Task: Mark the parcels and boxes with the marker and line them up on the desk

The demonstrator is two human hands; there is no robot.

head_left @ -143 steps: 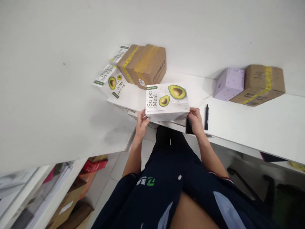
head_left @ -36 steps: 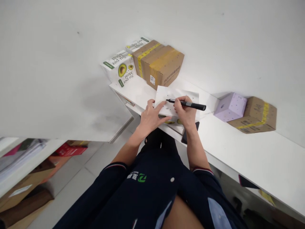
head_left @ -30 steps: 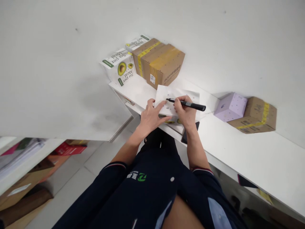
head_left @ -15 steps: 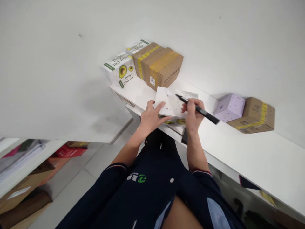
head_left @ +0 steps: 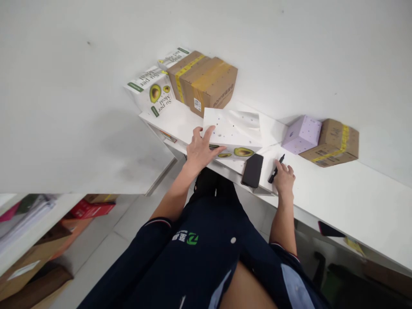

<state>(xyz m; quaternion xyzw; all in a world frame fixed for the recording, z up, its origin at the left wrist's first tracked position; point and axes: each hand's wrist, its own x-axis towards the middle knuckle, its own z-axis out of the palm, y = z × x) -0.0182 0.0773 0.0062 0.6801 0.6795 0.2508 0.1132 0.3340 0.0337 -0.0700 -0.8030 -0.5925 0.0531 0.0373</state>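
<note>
A white box printed with avocados on its side stands near the front edge of the shelf. My left hand grips its left end, fingers on the speckled top and thumb along the front side. Lower to the right, my right hand has curled fingers around a black marker, which is down at the white surface. A dark-screened phone lies between the box and the marker, close to the edge.
Behind the box sit brown cartons with yellow tape and white avocado boxes. Farther right, a lilac box stands against another taped carton. A shelf with red packaging is at the lower left.
My right hand has moved from above the box down and right to the shelf surface with the marker. The phone is now uncovered. My left hand stays on the box.
</note>
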